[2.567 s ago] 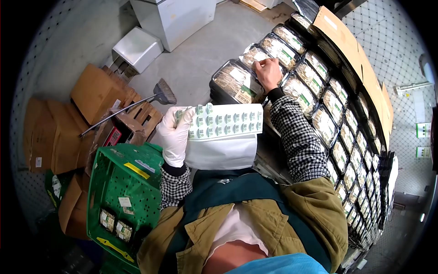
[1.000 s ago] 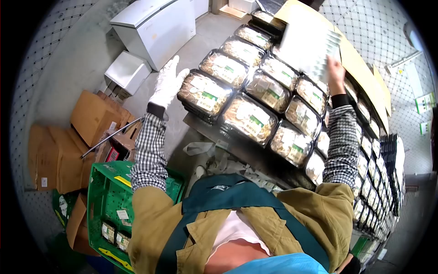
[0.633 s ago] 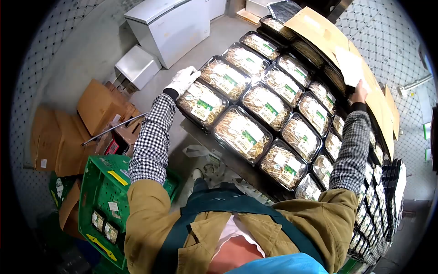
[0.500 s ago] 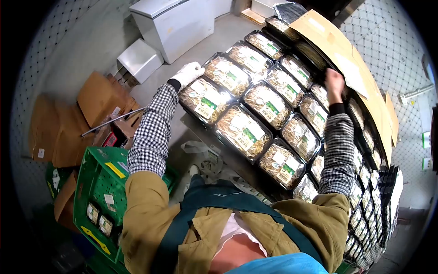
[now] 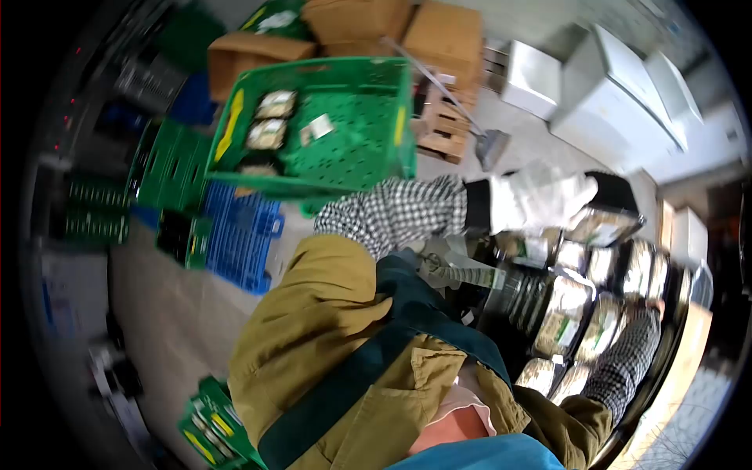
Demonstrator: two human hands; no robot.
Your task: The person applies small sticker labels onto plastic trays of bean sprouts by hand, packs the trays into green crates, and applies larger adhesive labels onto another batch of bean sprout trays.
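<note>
My left hand, in a white glove, is smeared by motion. Its fingers are closed on the edge of a black food tray, which is tipped up above the stack. Below and beside it sit rows of packed food trays with clear lids, pale strands inside and white-green labels. My right hand shows only in part at the far side of these trays, beyond the checked sleeve; its fingers are hidden.
A green crate with a few packs inside stands to the left. Around it are a blue crate, cardboard boxes, a broom, a wooden pallet and a white chest freezer. A cardboard sheet edges the stack.
My view has swung left, bringing the green crate to the centre. My left hand has gone from resting at the stack's corner to holding a tipped-up tray. My right hand stays by the far side.
</note>
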